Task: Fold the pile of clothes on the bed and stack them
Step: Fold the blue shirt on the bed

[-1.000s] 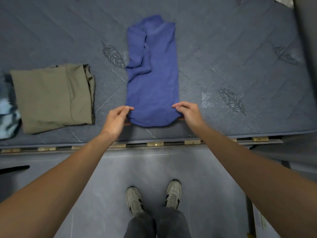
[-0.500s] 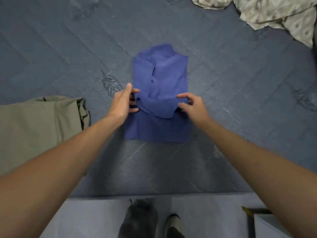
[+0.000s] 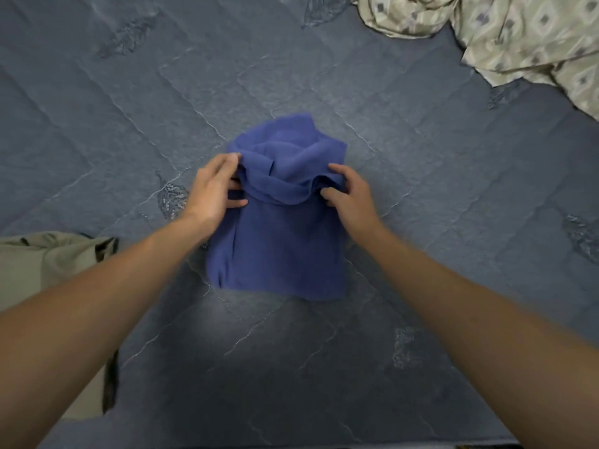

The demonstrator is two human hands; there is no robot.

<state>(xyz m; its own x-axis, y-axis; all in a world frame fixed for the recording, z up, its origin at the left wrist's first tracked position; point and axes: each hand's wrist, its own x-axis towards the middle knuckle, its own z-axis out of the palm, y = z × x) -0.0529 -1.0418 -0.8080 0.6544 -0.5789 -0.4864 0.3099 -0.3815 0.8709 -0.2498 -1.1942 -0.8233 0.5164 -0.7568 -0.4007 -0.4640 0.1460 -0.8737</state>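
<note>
Since half a second ago, your hands have carried the folded-over edge of the blue garment (image 3: 278,241) a little further up, so more of the doubled lower half is showing below them. You are pinching that edge on both sides: your left hand (image 3: 214,189) is gripping the left side with its thumb over the cloth and fingers tucked under, and your right hand (image 3: 348,196) is curling round the right side in the same way. The two hands are apart, with the sagging fold hanging between them.

Your garment is lying near the middle of the bed (image 3: 453,222), deep blue and soft-looking, its lower part flat and roughly square, its upper part bunching into loose rolls behind the held edge.

Off by the bed's left edge, the folded olive garment (image 3: 48,264) is sitting well apart from the blue one, partly under your left forearm. Toward the far right corner, a pale patterned cloth (image 3: 518,37) is lying crumpled.
</note>
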